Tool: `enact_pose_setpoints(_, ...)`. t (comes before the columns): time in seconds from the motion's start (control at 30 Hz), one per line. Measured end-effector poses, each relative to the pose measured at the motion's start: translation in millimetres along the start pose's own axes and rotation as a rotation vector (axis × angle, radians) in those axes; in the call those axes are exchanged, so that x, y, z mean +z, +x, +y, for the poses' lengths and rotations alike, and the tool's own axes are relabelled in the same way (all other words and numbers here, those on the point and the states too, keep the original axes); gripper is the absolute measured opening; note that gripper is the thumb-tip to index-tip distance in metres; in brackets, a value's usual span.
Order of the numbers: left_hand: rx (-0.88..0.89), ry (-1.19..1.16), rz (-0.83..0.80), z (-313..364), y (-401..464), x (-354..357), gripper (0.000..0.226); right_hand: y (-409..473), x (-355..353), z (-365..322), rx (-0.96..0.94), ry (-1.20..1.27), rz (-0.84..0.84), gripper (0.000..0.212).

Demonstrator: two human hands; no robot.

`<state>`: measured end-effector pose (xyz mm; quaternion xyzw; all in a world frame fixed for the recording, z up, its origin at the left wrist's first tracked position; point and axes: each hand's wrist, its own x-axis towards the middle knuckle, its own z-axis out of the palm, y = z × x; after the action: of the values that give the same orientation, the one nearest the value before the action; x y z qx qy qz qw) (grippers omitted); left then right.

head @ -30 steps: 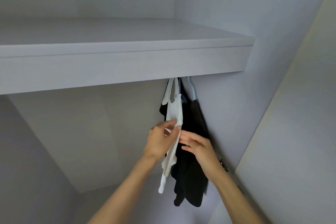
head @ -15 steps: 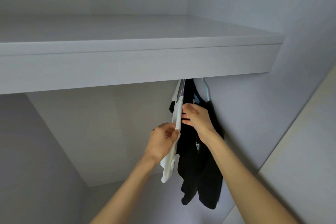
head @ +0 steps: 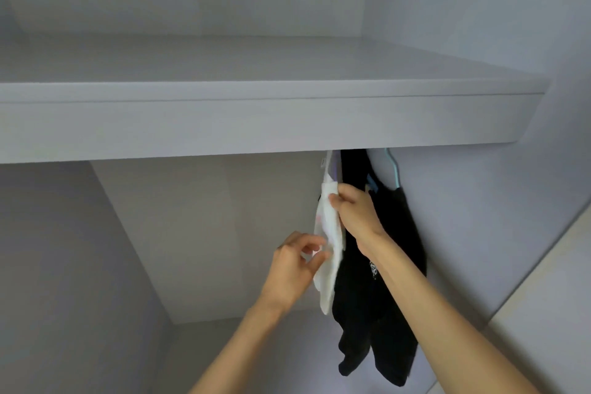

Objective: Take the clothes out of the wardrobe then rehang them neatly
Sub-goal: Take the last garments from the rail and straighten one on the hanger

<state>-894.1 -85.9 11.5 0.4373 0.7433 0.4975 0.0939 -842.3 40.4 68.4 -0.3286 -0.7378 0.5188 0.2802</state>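
White garment (head: 329, 233) hangs under the shelf (head: 256, 118), touching the black garments (head: 377, 281) at its 3 o'clock. Right hand (head: 355, 211) pinches its upper edge. Left hand (head: 295, 265), at the cloth's 9 o'clock, fingers loosely curled; fingertips seem to touch the cloth, contact unclear. Teal hanger (head: 395, 173) at 3 o'clock of the garments

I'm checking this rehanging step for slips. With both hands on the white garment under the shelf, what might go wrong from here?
1. The right hand pinches only the white garment's upper edge; a pull might slip it off its hanger.
2. The black clothes hang right against it and may get dragged along.
3. The rail is hidden behind the shelf, so unhooking is blind. The left hand barely touches the cloth.
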Motion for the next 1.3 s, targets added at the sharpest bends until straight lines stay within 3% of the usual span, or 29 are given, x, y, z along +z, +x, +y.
enact_pose_setpoints(0.17,-0.117,0.088,0.074,-46.8,-36.9,-31.8,0.017,-36.1,11.2,42.1,0.076,-0.261,-0.273,0.014)
enact_pose_setpoints(0.23,-0.178,0.149,0.13,-70.7,-57.6,-50.4,0.022,-52.3,23.9,55.6,0.067,-0.326,-0.41,0.024)
enact_pose_setpoints(0.3,-0.263,0.222,0.166,-95.5,-85.9,-69.8,0.034,-66.1,38.5,67.6,0.012,-0.427,-0.492,0.028)
enact_pose_setpoints(0.43,-0.438,0.354,0.114,-136.1,-158.8,-100.4,0.072,-91.7,66.4,81.9,-0.205,-0.643,-0.607,0.016)
enact_pose_setpoints(0.5,-0.485,0.392,0.127,-145.3,-189.4,-113.7,0.077,-102.9,78.5,81.9,-0.323,-0.713,-0.667,0.017)
enact_pose_setpoints(0.67,-0.51,0.448,0.316,-148.0,-265.3,-155.0,0.055,-135.4,114.5,65.0,-0.479,-0.611,-0.71,0.016)
enact_pose_setpoints(0.83,-0.674,0.488,0.446,-148.5,-369.8,-168.2,0.052,-183.1,177.0,72.0,-0.423,-0.543,-0.753,0.013)
enact_pose_setpoints(0.97,-0.846,0.403,0.584,-144.2,-462.5,-153.2,0.024,-232.4,228.7,91.4,-0.478,-0.526,-0.946,0.013)
enact_pose_setpoints(1.3,-1.305,0.408,0.932,-73.5,-600.5,-74.0,0.03,-338.9,313.3,96.5,-0.982,-0.516,-1.43,0.015)
